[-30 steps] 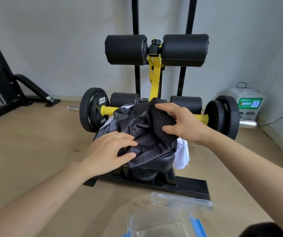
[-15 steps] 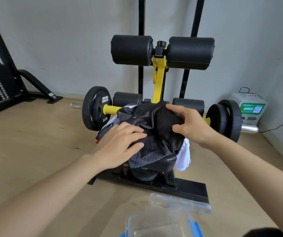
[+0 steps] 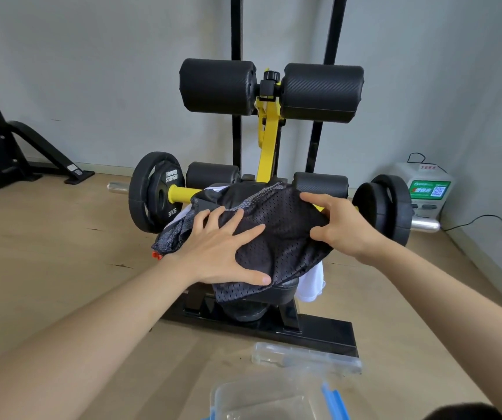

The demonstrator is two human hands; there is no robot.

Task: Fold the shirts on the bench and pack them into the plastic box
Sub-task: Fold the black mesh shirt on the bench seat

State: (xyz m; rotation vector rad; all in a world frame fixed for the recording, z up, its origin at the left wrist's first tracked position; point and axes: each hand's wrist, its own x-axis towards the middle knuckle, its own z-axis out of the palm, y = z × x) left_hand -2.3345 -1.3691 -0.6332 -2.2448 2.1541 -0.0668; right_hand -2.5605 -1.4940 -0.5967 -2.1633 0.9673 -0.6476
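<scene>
- Black perforated mesh shirt (image 3: 286,237), heaped on the black padded worktop (image 3: 277,294), over a white fabric shirt (image 3: 313,283) hanging off the right side; not yet folded.
- Left hand (image 3: 222,247), fingers curled into the cloth a second ago, now spread wide and flat on the near-left part of the heap, pressing it down.
- Right hand (image 3: 340,225), as before pinching the right edge of the mesh between thumb and fingers, now drawn farther right.
- Result: cloth stretched flatter and smoother between the two hands; judged as spreading-out ahead of a first fold.
- Clear rectangular plastic box (image 3: 262,401) with blue clips, open on the floor at the near edge, no shirt visible in it; clear plastic lid (image 3: 304,357) just beyond it.
- Packing not begun; both shirts left to fold.
</scene>
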